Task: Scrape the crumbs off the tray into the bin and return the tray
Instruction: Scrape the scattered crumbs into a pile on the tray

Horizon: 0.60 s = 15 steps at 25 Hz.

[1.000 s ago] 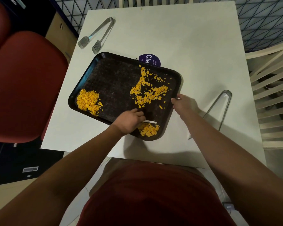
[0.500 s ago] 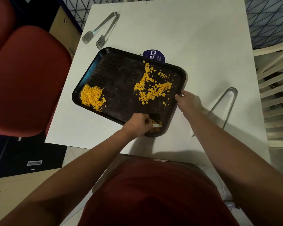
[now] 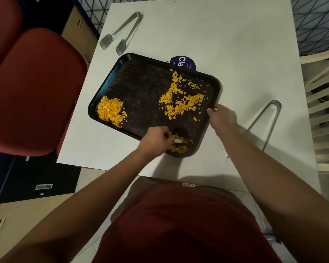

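right hand (image 3: 222,116) grips the tray (image 3: 110,76) rim at 3 o'clock, likely steadying it; left hand (image 3: 156,140) pinches a white scraper (image 3: 178,141), herding crumbs (image 3: 178,148) toward 5 o'clock.

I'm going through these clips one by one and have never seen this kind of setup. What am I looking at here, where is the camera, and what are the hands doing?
There is no machine: a person wears one camera on the head, looking down at their own arms. On the white table lies a black tray strewn with orange crumbs, in three patches. The left hand grips a small white scraper at the near patch. The right hand holds the tray's right rim, fingers curled over it. Two metal tongs lie on the table: one pair beyond the tray, another to its right. A purple round sticker peeks out behind the tray. No bin is in view.
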Each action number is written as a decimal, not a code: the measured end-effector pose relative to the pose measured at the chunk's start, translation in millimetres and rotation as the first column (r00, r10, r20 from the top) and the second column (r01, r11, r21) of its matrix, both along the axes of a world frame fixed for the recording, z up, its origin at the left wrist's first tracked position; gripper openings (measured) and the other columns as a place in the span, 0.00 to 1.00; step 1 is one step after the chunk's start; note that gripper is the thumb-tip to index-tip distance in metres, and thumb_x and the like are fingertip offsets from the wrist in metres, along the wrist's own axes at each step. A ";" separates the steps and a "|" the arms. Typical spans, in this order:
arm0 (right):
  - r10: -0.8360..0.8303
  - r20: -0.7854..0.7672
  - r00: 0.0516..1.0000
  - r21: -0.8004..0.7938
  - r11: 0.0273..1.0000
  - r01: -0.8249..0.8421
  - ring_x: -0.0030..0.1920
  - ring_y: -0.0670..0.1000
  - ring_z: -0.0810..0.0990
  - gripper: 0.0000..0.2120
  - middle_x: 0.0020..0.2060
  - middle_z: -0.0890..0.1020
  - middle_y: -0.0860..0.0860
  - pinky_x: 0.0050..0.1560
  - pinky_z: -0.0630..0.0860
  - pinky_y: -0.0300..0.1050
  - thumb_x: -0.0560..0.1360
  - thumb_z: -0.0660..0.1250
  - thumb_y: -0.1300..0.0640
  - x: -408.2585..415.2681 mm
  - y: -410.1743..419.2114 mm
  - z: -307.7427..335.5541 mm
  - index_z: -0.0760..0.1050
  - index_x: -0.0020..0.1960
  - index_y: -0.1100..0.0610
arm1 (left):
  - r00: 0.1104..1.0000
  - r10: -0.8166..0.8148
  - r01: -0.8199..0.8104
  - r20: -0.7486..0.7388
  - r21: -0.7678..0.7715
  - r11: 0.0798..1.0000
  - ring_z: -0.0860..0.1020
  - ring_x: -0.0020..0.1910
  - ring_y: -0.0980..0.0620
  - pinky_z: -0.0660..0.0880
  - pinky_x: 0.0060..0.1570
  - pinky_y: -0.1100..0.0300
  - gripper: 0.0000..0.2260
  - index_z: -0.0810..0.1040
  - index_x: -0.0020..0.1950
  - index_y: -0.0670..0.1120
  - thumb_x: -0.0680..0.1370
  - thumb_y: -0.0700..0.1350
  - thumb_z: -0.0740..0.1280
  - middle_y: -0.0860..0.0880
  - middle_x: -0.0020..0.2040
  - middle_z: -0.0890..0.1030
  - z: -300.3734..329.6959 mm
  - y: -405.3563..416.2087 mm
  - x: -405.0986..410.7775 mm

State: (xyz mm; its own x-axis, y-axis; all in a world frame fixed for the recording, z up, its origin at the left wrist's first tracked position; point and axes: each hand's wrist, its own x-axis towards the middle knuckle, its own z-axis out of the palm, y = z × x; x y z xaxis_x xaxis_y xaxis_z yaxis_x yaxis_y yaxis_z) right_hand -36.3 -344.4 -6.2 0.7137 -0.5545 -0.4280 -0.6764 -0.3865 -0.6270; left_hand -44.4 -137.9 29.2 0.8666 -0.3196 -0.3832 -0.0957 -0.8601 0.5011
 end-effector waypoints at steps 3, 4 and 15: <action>-0.014 0.003 1.000 -0.003 1.000 0.014 0.58 0.56 0.78 0.18 0.60 0.79 0.53 0.57 0.73 0.45 0.78 0.60 0.49 -0.5 2.6 -1.1 0.73 0.66 0.52 | 0.989 -0.122 0.123 -0.080 0.000 0.992 0.77 0.40 0.42 0.71 0.37 0.55 0.05 0.77 0.43 0.41 0.73 0.42 0.65 0.43 0.39 0.76 -7.3 -15.0 -11.5; -0.013 -0.001 1.000 0.017 1.000 0.013 0.60 0.56 0.76 0.19 0.62 0.78 0.54 0.58 0.71 0.44 0.79 0.60 0.50 0.4 2.3 -1.5 0.72 0.67 0.55 | 0.990 -0.124 0.126 -0.071 0.024 0.992 0.77 0.41 0.41 0.71 0.37 0.55 0.04 0.76 0.42 0.41 0.73 0.42 0.65 0.43 0.39 0.76 -8.6 -14.6 -11.9; -0.037 0.030 0.999 -0.001 0.999 0.037 0.63 0.57 0.74 0.18 0.63 0.76 0.56 0.61 0.67 0.43 0.80 0.59 0.54 2.0 6.1 -7.3 0.71 0.67 0.59 | 0.995 -0.081 0.082 -0.059 0.013 0.997 0.78 0.42 0.43 0.71 0.38 0.56 0.04 0.78 0.43 0.43 0.74 0.43 0.65 0.42 0.42 0.79 1.5 -3.0 -3.9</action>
State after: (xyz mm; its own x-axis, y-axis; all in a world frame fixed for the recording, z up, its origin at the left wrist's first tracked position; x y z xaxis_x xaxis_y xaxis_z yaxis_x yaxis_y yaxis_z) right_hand -34.3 -338.3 -13.5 0.7053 -0.5812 -0.4060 -0.6711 -0.3628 -0.6465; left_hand -48.3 -140.9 30.8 0.8141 -0.3819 -0.4374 -0.1370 -0.8583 0.4945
